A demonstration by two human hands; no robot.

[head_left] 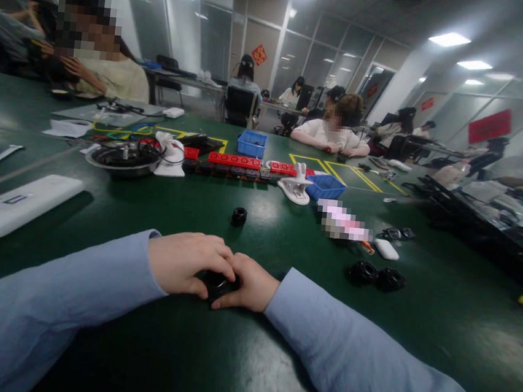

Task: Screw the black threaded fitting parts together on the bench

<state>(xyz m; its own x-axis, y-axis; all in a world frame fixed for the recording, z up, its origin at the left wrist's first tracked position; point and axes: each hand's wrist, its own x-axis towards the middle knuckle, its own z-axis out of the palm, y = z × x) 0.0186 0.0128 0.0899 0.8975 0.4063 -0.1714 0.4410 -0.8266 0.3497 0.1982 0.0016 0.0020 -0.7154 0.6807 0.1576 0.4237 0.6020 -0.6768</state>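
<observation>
My left hand [188,263] and my right hand [255,283] meet over the green table, both closed around a black round part [220,283]. The fingers cover most of this part, and its exact kind is not clear. Just beyond my hands stands a small black ring-shaped part [239,216]. Off to the right, two similar parts, a black ring part [363,272] and another black ring part [391,279], lie side by side.
A white case [24,204] and a wrench [2,156] lie at the left. Farther back are a metal bowl [99,157], a white clamp [295,190], a blue bin [252,135] and another blue bin [324,188]. Eyeglasses [396,233] lie at the right. People sit across the table.
</observation>
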